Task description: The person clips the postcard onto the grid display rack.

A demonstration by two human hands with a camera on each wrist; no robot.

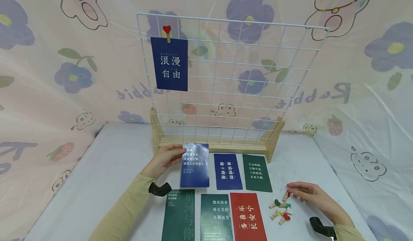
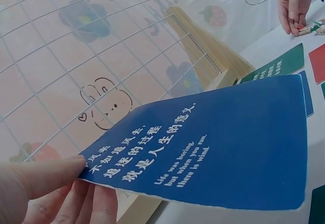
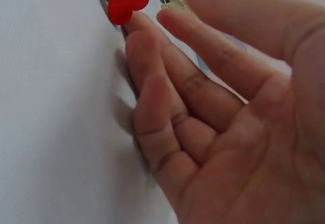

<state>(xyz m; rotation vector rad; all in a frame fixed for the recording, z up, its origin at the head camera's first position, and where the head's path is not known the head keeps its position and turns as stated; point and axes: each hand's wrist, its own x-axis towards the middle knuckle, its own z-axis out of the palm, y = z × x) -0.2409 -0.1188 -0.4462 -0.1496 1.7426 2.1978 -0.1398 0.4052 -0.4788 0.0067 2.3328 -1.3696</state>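
1. Blue card (image 1: 194, 165) with white print is sitting at the front of the bench (image 1: 106, 169), just before the wooden base (image 1: 213, 146) of the wire grid (image 1: 232, 83); in the left wrist view its near end is lifting clear of the surface.
2. Left hand (image 1: 162, 160) is pinching that card's upper left corner, thumb on top and fingers (image 2: 76, 203) underneath, so this grip is closing on the card.
3. Another blue card (image 1: 169, 64) is hanging high on the left of the grid, held by a red heart clip (image 1: 166, 30).
4. Five more cards are lying flat on the bench: a blue one (image 1: 228, 171) and a green one (image 1: 256, 172) to the right of the held card, and two green ones (image 1: 178, 216) (image 1: 216, 217) and a red one (image 1: 247, 216) in the row nearer the person.
5. Small wooden clips (image 1: 280, 211) with coloured hearts are lying in a loose cluster right of the red card.
6. Right hand (image 1: 308, 194) is resting at that cluster, its fingertips (image 3: 167, 18) closing on a red-heart clip (image 3: 128, 1), thumb and forefinger nipping the wooden part.
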